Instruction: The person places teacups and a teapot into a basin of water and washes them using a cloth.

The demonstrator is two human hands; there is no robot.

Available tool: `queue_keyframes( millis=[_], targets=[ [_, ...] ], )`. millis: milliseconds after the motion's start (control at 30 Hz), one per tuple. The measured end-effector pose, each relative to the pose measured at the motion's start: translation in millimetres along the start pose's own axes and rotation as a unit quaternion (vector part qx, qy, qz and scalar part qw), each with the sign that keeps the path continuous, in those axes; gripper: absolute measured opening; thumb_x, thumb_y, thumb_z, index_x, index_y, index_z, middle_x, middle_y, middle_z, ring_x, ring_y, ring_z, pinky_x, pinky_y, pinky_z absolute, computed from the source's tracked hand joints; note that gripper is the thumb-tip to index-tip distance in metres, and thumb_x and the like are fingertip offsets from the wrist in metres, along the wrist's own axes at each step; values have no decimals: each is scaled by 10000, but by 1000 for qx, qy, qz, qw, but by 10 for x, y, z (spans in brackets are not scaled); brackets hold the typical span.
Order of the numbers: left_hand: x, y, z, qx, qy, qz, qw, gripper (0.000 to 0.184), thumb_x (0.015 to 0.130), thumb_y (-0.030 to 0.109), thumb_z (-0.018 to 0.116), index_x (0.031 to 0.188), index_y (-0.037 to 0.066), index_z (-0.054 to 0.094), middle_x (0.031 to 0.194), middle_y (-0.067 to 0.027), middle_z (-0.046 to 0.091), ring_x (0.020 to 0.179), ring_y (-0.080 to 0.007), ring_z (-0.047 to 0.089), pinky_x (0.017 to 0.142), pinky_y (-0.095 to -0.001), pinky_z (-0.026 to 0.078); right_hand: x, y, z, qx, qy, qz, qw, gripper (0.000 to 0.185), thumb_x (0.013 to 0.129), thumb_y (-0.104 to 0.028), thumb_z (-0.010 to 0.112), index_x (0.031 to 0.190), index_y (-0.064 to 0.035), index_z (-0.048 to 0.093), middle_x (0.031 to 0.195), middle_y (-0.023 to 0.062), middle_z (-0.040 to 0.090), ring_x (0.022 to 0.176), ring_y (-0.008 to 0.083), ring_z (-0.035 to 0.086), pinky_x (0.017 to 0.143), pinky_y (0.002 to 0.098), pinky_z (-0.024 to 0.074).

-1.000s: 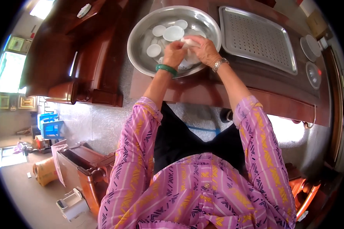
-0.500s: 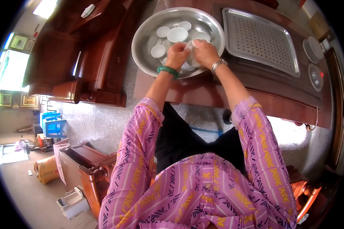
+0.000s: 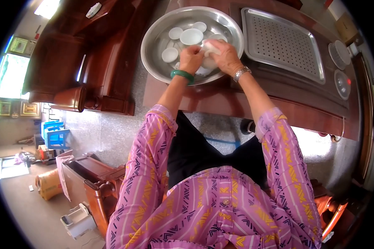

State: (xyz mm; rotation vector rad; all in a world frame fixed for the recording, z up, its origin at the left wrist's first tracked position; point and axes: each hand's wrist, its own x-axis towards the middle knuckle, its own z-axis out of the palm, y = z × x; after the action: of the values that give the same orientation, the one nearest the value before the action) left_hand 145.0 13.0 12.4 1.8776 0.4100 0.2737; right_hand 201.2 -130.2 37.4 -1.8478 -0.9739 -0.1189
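A large steel basin [image 3: 153, 66] holds water and several small white cups and dishes, among them a bigger white bowl [image 3: 191, 37] and a small cup [image 3: 169, 54]. Over its near right part, my left hand [image 3: 190, 59], with a green bangle at the wrist, pinches the edge of a small white item that is mostly hidden by fingers. My right hand [image 3: 227, 56], wearing a metal watch, is closed round a white cloth [image 3: 212, 49] pressed against that item. The two hands nearly touch.
Right of the basin, a perforated steel tray [image 3: 282, 45] lies on the dark red table [image 3: 253, 97]. Stacked clear containers [image 3: 339, 54] and a round lid [image 3: 342, 84] sit at the far right. Dark wooden furniture [image 3: 108, 62] stands on the left.
My right hand has shifted slightly against the left one, and more of the white cloth shows beneath its fingers than half a second ago. The dishes in the basin keep their places.
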Motion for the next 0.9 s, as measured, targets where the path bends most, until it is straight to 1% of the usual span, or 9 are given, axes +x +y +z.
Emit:
queue_keyframes(
  millis=[133,200,233,533,600,667,733,800,900],
  targets=[
    [-125,152,-25,-62,-26,-5,998,132,786,108,600,876,17,632,775,-18,600,704,-86,532,625,-220,419,45,142,57,-43,16,2,999,231,687,-85,527,911,-60,580,888,207,568,841,369,543,744,419,444],
    [-212,128,-146,-203,-76,-14,976,124,785,100,600,877,23,631,777,-15,598,703,-82,530,622,-219,418,76,202,89,-141,-102,39,984,231,694,-68,510,915,-56,575,893,203,559,841,376,537,728,425,443],
    [-241,112,-192,-243,-75,-32,967,114,788,95,600,873,24,631,781,-16,599,702,-79,530,626,-219,419,61,220,121,-138,-102,41,984,231,694,-68,510,915,-56,575,893,203,559,841,376,537,728,425,443],
    [33,-45,28,6,72,29,997,140,729,99,624,816,-11,629,685,-18,607,600,-92,526,548,-236,423,-33,-6,10,-23,-27,-96,995,229,686,-21,491,905,-33,556,919,213,555,864,380,534,745,429,441],
    [-65,99,-20,-34,19,21,999,136,730,98,626,815,-8,631,683,-19,605,598,-92,524,545,-237,421,8,50,26,-130,-76,20,988,257,692,-40,515,942,-7,563,949,220,561,899,366,546,775,413,452],
    [-162,161,-77,-71,-38,7,997,132,730,97,627,813,-5,632,681,-19,603,596,-91,523,542,-238,418,46,39,49,-176,-124,67,974,276,695,-58,524,961,7,562,960,226,561,917,361,550,789,409,454],
    [-195,161,-124,-247,-56,-15,967,130,728,100,629,806,-5,631,669,-21,597,584,-90,516,532,-240,413,108,-18,64,-221,-177,108,953,298,699,-75,534,980,21,560,972,231,561,935,355,553,803,404,456],
    [-200,165,-162,-219,-43,-15,975,138,743,97,622,845,5,629,703,-10,595,597,-78,515,539,-225,412,153,-63,99,-244,-271,198,910,333,703,-107,551,1015,10,563,978,237,560,948,355,555,809,401,459],
    [-134,128,-154,-144,5,-24,989,142,755,86,610,874,12,632,737,-7,601,621,-68,521,552,-211,415,131,-13,104,-230,-242,166,928,309,707,-88,537,1002,-2,567,1001,233,562,966,354,546,820,389,456]
  ],
)
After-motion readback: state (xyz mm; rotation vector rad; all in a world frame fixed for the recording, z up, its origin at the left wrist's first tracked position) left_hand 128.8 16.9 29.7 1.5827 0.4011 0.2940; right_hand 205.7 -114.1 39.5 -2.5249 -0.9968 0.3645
